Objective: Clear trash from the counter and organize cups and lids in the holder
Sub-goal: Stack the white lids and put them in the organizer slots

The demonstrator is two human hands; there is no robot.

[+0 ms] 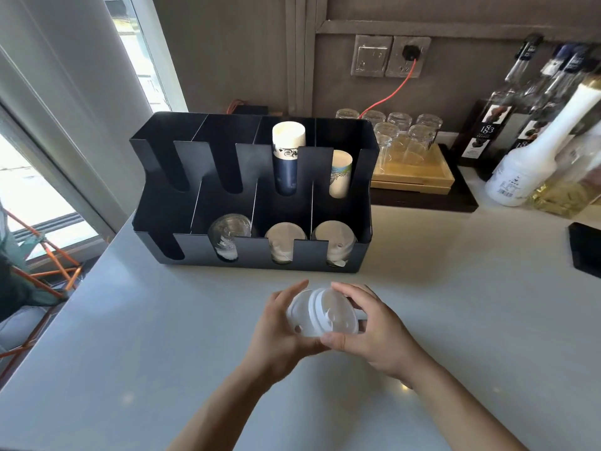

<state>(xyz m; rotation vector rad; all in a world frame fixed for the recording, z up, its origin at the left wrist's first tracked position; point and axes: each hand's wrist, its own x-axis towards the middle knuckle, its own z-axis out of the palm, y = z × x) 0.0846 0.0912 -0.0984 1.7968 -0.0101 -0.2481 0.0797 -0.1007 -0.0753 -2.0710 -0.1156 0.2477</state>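
Note:
Over the white counter, both my hands hold a small stack of white plastic lids (322, 315). My left hand (279, 330) grips the stack's left side and my right hand (367, 330) curls round its right side, thumb at the front. Behind them stands the black holder (195, 219). Its back row carries a blue paper cup stack (286, 157) and a white patterned cup stack (340, 174). In the front row lie clear lids (227, 236), white lids (284, 242) and more white lids (335, 240). The two left back slots and the front left slot look empty.
A wooden tray (416, 177) with several upturned glasses stands behind the holder on the right. Syrup bottles (527, 157) crowd the far right. A black flat object (585, 249) lies at the right edge. A window and the counter's edge are on the left.

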